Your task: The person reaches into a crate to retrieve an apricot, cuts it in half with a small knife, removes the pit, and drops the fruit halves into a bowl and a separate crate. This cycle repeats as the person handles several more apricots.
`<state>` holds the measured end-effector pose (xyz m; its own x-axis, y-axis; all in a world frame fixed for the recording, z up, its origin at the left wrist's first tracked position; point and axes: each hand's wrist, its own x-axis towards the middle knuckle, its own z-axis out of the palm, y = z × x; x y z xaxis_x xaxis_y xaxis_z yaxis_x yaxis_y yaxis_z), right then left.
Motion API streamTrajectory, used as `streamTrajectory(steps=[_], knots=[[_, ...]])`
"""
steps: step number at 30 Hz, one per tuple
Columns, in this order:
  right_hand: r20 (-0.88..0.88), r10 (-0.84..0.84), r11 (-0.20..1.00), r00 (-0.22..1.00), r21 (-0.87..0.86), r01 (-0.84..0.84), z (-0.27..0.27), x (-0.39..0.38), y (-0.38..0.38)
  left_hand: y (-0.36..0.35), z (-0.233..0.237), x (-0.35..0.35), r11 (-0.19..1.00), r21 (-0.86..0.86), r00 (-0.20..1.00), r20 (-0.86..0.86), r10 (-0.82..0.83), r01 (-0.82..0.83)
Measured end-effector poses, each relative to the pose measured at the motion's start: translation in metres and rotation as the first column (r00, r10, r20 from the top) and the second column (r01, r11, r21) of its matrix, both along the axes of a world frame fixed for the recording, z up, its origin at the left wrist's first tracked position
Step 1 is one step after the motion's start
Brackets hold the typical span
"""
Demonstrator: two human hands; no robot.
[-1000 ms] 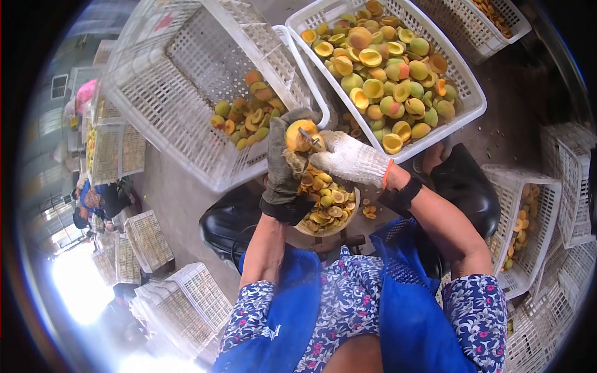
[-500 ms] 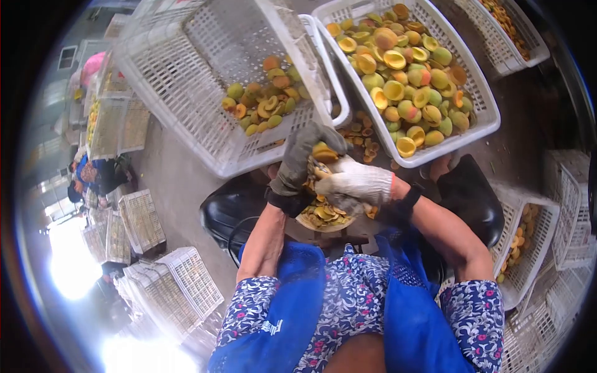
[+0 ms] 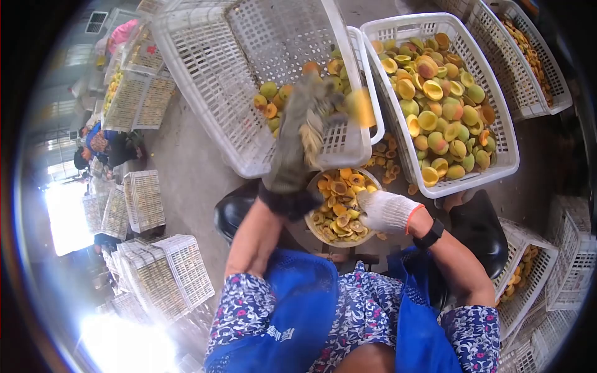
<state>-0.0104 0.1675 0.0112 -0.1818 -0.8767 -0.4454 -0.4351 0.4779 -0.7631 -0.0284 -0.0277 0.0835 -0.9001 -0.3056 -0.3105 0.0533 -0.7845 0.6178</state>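
Note:
My left hand [image 3: 301,127], in a grey-green glove, is smeared by motion above the near side of the tilted white crate [image 3: 205,93]. A blurred yellow peach half [image 3: 362,109] is at its fingertips; whether they grip it or have let it go cannot be told. My right hand [image 3: 390,212], in a white knit glove, is at the right rim of a round bowl [image 3: 341,244] of peach scraps [image 3: 339,205]. Its fingers are curled toward the scraps, and what they hold, if anything, is hidden. Several peaches [image 3: 268,91] lie in the tilted crate.
A white crate [image 3: 511,158] full of hollowed peach halves [image 3: 444,105] stands at the right. Fruit pieces [image 3: 388,165] lie on the floor between the crates. Further crates [image 3: 528,81] stand on both sides. Another person [image 3: 96,140] is far left.
My left hand has moved up from the bowl, apart from my right hand, and the peach half has moved up and right. My right hand has lowered to the bowl's rim, uncovering the scraps.

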Motion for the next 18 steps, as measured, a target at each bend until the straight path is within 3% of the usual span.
streamTrajectory(steps=[1,2,3,4,6,8,9,11,13,16,18], knots=[[-0.005,0.002,1.0,1.0,0.002,-0.002,0.002,-0.003,0.001,-0.028,-0.015,-0.015,0.836,-0.544,0.996,0.006,-0.084,0.074],[-0.039,-0.032,0.999,0.999,-0.024,0.031,0.005,-0.007,0.002,-0.06,-0.032,-0.033,0.394,-0.912,0.987,0.055,-0.153,0.112],[-0.067,-0.072,0.996,0.995,-0.049,0.068,0.006,-0.009,0.003,-0.096,-0.06,-0.049,-0.029,-0.989,0.988,0.149,-0.039,0.148],[-0.049,-0.086,0.995,0.995,-0.047,0.084,0.006,-0.011,0.003,-0.131,-0.091,-0.059,-0.437,-0.875,0.978,0.183,0.103,0.209],[-0.038,-0.051,0.998,0.998,-0.039,0.049,-0.004,-0.011,0.004,-0.187,-0.128,-0.064,-0.754,-0.454,0.865,0.398,0.306,0.475],[-0.019,-0.056,0.998,0.998,-0.028,0.056,-0.004,-0.011,0.003,-0.229,-0.161,-0.058,-0.828,-0.167,0.769,0.502,0.396,0.536],[-0.019,-0.067,0.998,0.998,-0.02,0.067,-0.006,-0.011,0.003,-0.233,-0.173,-0.06,-0.832,-0.179,0.776,0.502,0.382,0.526],[-0.013,-0.078,0.997,0.997,-0.019,0.078,-0.012,-0.011,0.002,-0.237,-0.19,-0.057,-0.878,0.098,0.756,0.47,0.456,0.468],[-0.016,-0.056,0.998,0.998,0.008,0.057,-0.009,-0.014,0.001,-0.235,-0.199,-0.059,-0.881,0.066,0.789,0.418,0.45,0.468],[0.005,-0.097,0.995,0.995,0.029,0.096,-0.012,-0.014,0.001,-0.233,-0.19,-0.06,-0.9,0.091,0.779,0.469,0.417,0.427],[-0.005,-0.111,0.993,0.994,-0.028,0.111,-0.015,-0.015,0.004,-0.236,-0.193,-0.061,-0.902,0.008,0.765,0.527,0.371,0.432]])
